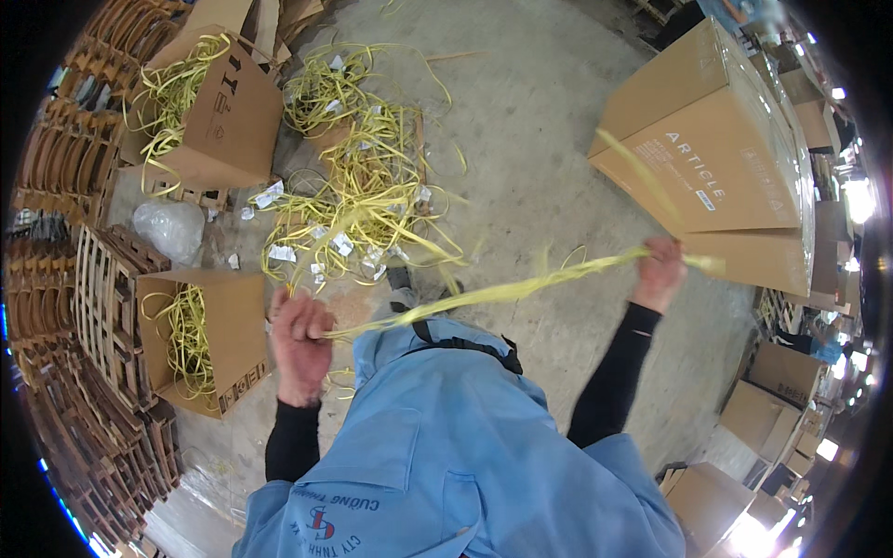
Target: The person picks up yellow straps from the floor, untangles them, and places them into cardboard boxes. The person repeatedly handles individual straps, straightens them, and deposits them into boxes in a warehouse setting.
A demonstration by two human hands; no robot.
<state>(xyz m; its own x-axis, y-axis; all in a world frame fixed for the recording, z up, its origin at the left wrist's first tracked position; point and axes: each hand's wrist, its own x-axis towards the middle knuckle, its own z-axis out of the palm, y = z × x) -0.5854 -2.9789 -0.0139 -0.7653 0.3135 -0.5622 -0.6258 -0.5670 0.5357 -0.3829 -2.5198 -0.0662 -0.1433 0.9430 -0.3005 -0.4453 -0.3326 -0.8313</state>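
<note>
A bundle of yellow plastic strapping (507, 288) is stretched across in front of my body. My left hand (302, 337) is closed round its left end, and my right hand (660, 272) grips it near the right end. Loose strap tails past my right hand are smeared by motion. Beyond my feet, a tangled heap of yellow strapping (358, 172) lies on the concrete floor, with several scraps of white paper (341, 244) caught in it.
At left stand two open cardboard boxes (228, 121) (237, 321) holding yellow strapping. Between them sits a clear plastic bag (169, 230). Wooden pallets (98, 307) and stacked curved wooden parts (65, 158) line the left side. A large carton (698, 139) stands at right.
</note>
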